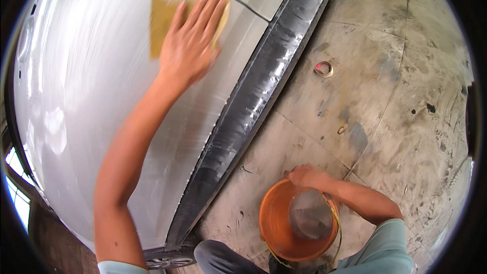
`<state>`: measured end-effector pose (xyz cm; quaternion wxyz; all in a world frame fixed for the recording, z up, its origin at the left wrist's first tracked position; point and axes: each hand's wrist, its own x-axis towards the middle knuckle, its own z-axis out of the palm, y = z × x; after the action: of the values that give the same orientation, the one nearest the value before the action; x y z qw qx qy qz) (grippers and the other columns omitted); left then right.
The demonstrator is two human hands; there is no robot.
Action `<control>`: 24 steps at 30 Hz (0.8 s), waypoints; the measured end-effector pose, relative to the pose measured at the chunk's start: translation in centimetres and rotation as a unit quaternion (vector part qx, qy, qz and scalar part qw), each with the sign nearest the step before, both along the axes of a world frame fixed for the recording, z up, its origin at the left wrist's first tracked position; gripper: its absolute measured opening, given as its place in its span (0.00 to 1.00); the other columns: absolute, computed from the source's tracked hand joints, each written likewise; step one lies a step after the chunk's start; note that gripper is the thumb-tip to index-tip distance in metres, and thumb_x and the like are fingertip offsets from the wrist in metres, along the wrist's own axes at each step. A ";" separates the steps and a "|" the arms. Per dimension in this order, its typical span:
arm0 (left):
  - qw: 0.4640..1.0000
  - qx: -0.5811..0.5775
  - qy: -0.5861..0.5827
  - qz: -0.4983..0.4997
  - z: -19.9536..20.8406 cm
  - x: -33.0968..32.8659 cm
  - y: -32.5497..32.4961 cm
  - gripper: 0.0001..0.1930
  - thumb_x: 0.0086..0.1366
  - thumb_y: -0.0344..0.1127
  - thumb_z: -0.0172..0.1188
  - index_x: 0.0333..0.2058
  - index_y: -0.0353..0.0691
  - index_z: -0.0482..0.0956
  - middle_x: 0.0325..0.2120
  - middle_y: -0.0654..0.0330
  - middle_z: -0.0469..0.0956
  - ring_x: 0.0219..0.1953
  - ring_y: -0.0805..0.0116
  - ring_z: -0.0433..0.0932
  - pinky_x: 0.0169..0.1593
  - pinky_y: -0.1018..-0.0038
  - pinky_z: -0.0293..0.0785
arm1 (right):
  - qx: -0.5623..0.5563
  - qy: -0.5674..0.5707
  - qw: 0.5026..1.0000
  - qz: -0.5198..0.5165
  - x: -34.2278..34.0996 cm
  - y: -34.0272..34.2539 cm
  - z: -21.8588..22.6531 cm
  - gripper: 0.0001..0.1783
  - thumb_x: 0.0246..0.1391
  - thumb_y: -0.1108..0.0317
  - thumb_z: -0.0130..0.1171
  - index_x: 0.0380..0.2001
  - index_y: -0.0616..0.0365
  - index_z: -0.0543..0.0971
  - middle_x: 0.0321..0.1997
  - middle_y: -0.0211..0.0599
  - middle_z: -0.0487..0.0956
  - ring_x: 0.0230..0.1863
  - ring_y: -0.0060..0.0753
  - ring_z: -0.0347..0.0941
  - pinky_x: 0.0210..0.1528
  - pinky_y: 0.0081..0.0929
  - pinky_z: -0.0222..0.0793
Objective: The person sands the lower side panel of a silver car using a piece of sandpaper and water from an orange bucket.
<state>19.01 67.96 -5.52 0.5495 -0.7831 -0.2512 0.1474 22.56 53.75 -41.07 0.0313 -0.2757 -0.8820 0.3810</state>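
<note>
My left hand (190, 45) lies flat on a yellow sheet that looks like sandpaper (159, 23), pressing it against the wet, pale silver door panel (122, 106) of a car. Its fingers are stretched out and slightly spread, and the hand is a little blurred. Below and to the right, my right hand (304, 176) grips the far rim of an orange bucket (273, 213), its fingertips partly hidden. Cloudy water (310, 215) shows inside the bucket. A thin yellowish handle (340, 231) hangs along the bucket's right side.
A dark, wet sill (238, 114) runs diagonally below the door. On the stained concrete floor (385, 96) lie a roll of tape (323, 69) and a small yellowish scrap (341, 130). My knee (215, 256) and a car wheel (170, 263) are at the bottom.
</note>
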 end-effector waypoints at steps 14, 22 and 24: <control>0.998 -0.055 -0.010 0.015 -1.4 -0.6 -0.6 0.44 0.56 0.46 0.58 0.69 0.46 0.48 0.70 0.64 0.47 0.72 0.69 0.45 0.72 0.62 0.38 | -0.018 -0.005 1.000 -0.024 1.8 0.0 1.1 0.26 0.52 0.66 0.57 0.55 0.58 0.70 0.43 0.49 0.80 0.49 0.51 0.77 0.49 0.42 0.72; 0.999 -0.036 -0.018 0.001 -3.1 -0.6 0.3 0.40 0.60 0.40 0.52 0.69 0.45 0.47 0.70 0.62 0.47 0.72 0.66 0.45 0.72 0.61 0.38 | -0.009 0.006 1.000 -0.001 1.4 -0.2 1.3 0.26 0.50 0.71 0.54 0.55 0.57 0.71 0.46 0.45 0.80 0.49 0.49 0.76 0.47 0.39 0.73; 0.999 -0.032 -0.029 0.006 -3.2 -0.7 0.1 0.39 0.60 0.39 0.51 0.69 0.45 0.47 0.70 0.62 0.47 0.72 0.66 0.45 0.72 0.60 0.38 | -0.013 -0.005 1.000 -0.018 2.1 -0.1 1.1 0.26 0.49 0.71 0.55 0.55 0.57 0.71 0.46 0.46 0.80 0.48 0.48 0.77 0.46 0.39 0.74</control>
<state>18.34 68.09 -8.70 0.5157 -0.8027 -0.2672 0.1355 24.64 53.61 -39.93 0.0305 -0.2935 -0.8722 0.3901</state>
